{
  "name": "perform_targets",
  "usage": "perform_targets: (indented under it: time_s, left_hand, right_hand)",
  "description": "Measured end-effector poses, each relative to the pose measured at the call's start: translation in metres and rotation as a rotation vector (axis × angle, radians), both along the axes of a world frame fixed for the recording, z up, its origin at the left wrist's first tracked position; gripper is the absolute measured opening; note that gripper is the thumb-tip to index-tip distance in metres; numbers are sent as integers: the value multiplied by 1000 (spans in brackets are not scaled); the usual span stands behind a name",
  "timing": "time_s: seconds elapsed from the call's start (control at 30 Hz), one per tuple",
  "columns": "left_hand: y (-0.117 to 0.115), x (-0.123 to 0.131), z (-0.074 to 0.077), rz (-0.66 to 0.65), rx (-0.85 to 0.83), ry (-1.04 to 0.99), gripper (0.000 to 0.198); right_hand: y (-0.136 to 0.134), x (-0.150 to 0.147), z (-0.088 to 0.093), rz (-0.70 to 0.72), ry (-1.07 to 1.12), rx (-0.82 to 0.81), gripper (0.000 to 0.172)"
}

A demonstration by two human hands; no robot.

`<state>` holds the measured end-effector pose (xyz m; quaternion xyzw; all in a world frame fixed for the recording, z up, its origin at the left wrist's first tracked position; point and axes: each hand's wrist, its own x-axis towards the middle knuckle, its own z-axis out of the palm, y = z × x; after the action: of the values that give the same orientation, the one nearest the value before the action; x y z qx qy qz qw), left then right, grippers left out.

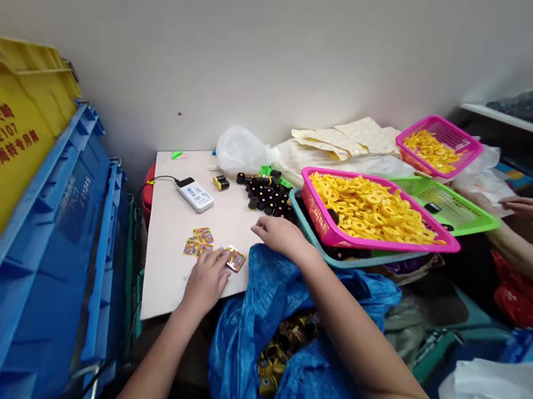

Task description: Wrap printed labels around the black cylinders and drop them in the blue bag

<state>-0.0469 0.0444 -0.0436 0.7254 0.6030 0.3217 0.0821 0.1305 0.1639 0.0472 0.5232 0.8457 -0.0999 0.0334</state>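
My left hand (pixel 207 278) rests on the white table, fingertips and thumb at the left edge of a small stack of colourful printed stickers (pixel 235 260). Just past those fingers lie several loose stickers (pixel 200 240) of the same yellow and purple print. My right hand (pixel 281 234) is over the table's right part with its fingers curled together; whatever is between them, if anything, is too small to make out. Below my right forearm a blue woven bag (pixel 246 358) gapes, holding many small gold-and-dark cylindrical pieces (pixel 280 350).
Black cylinders (pixel 267 193) cluster behind my right hand. A white device (pixel 195 194) with a cable lies at left. Pink baskets (pixel 307 196) of yellow rings and a green tray (pixel 475 222) stand right. Blue crates (pixel 37 244) flank the left. Another person's hand (pixel 531 209) is at right.
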Motion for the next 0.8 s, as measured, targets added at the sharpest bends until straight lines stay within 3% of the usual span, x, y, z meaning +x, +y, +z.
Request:
perform_targets:
  time_s: [0.1,0.2,0.3,0.4,0.57,0.63,0.7,0.8]
  left_hand:
    - [17,-11,-22,-16,16,33,27]
    - [19,-16,-36,21,76,-1,27]
    - [17,-18,-43,27,127,-21,29]
    - [18,-21,-43,63,111,-77,28]
    - [22,-30,-32,198,-106,-276,10]
    - [22,-35,-27,159,-228,-395,9]
    - [21,-40,-21,125,-234,-487,12]
    - [18,-41,-10,298,-111,-644,15]
  right_hand:
    - [54,-35,-13,-16,15,109,34]
    - [94,-61,-29,18,12,174,42]
    - [120,-88,-39,109,27,207,48]
    - [138,-116,-47,183,39,199,40]
    - [154,-132,-61,163,85,165,38]
    - [154,-126,-63,132,103,149,36]
    - [147,-115,-58,97,158,147,34]
    - [117,-92,-36,-16,515,122,35]
